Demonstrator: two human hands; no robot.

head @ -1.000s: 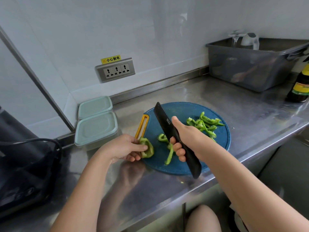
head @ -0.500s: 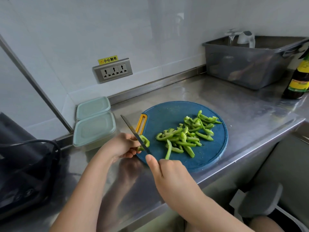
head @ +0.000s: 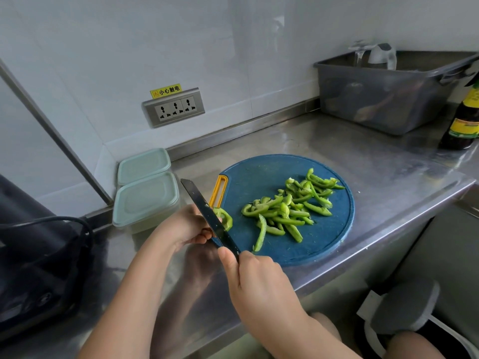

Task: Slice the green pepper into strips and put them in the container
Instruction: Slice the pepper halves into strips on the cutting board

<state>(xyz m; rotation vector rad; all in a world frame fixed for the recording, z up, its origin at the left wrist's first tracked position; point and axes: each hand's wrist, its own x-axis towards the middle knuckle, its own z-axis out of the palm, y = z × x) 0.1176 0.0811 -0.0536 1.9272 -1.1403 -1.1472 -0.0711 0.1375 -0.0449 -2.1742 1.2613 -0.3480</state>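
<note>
A round blue cutting board (head: 334,229) lies on the steel counter with a heap of green pepper strips (head: 287,208) on it. At the board's left edge my left hand (head: 186,226) holds a remaining green pepper piece (head: 226,219) down. My right hand (head: 256,283) grips the handle of a black knife (head: 207,216), whose blade lies across the pepper piece, tip pointing up-left. Two lidded pale green containers (head: 146,200) stand left of the board, both closed.
A grey plastic tub (head: 388,97) holding a glass and a kettle sits at the back right, with a dark sauce bottle (head: 464,120) beside it. A black appliance with a cable (head: 39,257) fills the left. The counter edge runs close to the board's front right.
My right hand swung the knife from over the board's middle to its left edge, across the pepper piece; the strips, hidden before, now show in a heap. In the last half second little moved.
</note>
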